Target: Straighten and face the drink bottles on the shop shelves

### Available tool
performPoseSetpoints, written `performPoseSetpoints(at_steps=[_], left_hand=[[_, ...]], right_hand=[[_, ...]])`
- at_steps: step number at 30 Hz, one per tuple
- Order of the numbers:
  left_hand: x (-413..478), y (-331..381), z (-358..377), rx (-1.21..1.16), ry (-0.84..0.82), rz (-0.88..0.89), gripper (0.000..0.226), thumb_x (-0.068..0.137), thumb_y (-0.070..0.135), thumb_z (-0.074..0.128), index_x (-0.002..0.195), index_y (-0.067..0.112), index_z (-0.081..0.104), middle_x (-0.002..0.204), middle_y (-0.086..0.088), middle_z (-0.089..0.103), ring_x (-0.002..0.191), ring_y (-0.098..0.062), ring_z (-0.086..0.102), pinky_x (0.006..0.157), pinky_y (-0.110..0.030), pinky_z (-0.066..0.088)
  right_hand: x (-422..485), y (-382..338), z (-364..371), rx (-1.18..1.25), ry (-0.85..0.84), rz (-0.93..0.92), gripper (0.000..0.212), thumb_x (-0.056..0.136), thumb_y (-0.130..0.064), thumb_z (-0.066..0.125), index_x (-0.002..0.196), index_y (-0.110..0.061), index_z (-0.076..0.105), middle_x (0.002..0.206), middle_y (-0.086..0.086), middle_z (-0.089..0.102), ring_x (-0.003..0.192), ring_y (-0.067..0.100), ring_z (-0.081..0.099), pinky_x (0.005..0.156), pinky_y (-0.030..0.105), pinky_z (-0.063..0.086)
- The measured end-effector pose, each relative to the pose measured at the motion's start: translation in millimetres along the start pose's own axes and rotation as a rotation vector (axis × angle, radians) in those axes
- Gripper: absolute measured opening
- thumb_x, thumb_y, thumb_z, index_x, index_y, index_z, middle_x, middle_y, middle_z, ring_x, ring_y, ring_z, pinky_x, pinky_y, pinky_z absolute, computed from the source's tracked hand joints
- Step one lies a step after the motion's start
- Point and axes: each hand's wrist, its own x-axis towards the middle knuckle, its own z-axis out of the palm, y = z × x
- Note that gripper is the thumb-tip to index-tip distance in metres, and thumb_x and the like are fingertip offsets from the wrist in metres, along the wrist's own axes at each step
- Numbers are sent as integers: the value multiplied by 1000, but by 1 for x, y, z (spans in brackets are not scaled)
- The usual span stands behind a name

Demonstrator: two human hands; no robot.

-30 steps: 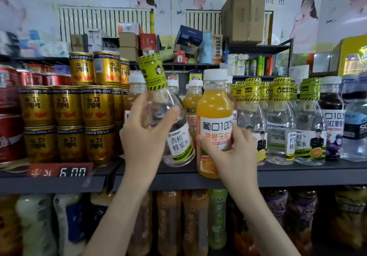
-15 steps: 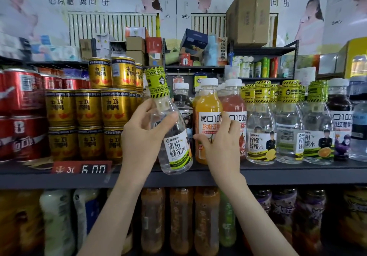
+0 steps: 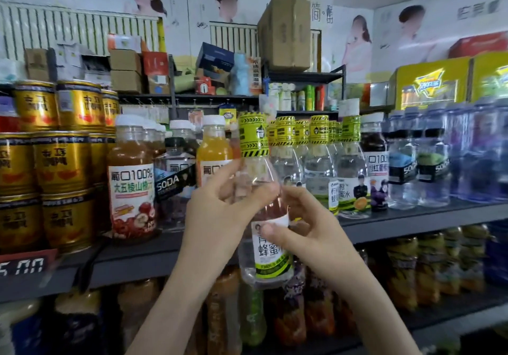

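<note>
Shop shelving, grey middle shelf [image 3: 412, 221] packed with drinks: gold cans [image 3: 63, 162] on the left, juice bottles [image 3: 132, 187] next, yellow-capped row [image 3: 319, 159] of clear bottles right of centre. We see one loose bottle [image 3: 272, 258], same yellow cap, off the shelf, held upright in front of its edge with the label toward us. Left hand [image 3: 220, 217]: fingers curled round the bottle's shoulder. Right hand [image 3: 310, 236]: thumb and fingers clamped on the body at the label's top edge. Base hangs lower than the shelf lip.
</note>
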Motion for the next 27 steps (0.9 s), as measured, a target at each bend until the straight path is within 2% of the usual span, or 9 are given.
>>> performPoseSetpoints(at_steps=[6,10,13,14,16,18,19,22,27], left_hand=[[-1,1,100,22,-6,-18,73,58,49,79,126,40,54,110,19,66,105,-1,61,92,-29,51],[4,4,174,18,-78,-18,48,64,45,79,105,50,55,91,36,62,97,15,58,77,-6,46],[13,12,218,114,-148,102,63,69,59,63,127,39,51,114,28,59,108,15,52,83,-2,42],[19,12,229,181,-109,185,64,74,61,56,132,34,50,123,21,58,112,11,51,90,-7,42],[40,5,249,468,100,392,53,89,56,43,131,25,54,136,5,53,126,-4,43,107,-34,39],[66,-7,268,841,311,508,47,93,49,41,124,19,60,145,-11,41,137,-22,27,112,-60,18],[78,-11,276,996,357,491,47,91,48,44,122,17,61,150,-16,32,141,-28,18,111,-65,3],[101,-21,296,1219,363,396,57,85,55,51,121,11,60,157,-19,6,145,-35,-4,103,-61,-22],[116,-29,314,1366,362,218,73,85,68,37,128,12,57,156,-12,-18,142,-34,-21,100,-62,-26]], right_hand=[[-18,23,-82,-133,56,26,58,58,-58,72,110,-38,53,103,-22,63,94,-2,61,74,24,52],[-23,42,-150,-137,130,47,50,60,-48,76,105,-35,57,94,-16,67,83,5,63,70,28,54],[-27,54,-202,-121,211,18,40,63,-41,79,97,-34,60,90,-14,69,79,1,64,65,20,51],[-26,57,-218,-83,236,20,40,61,-42,80,95,-33,61,89,-13,70,79,2,65,66,23,53],[-25,62,-246,-41,293,24,46,54,-51,75,94,-35,61,89,-11,70,78,4,66,66,27,54],[-23,67,-269,-55,348,24,48,53,-52,72,97,-40,56,90,-14,69,79,0,65,62,18,52],[-21,70,-279,-57,369,20,47,55,-50,72,98,-42,55,92,-14,68,81,0,65,62,16,51],[-16,80,-297,-66,413,11,52,59,-48,73,107,-43,53,98,-17,62,89,-1,60,65,14,46],[-4,102,-306,-32,433,-6,68,63,-43,77,123,-32,49,107,-19,58,92,-8,59,67,11,48]])
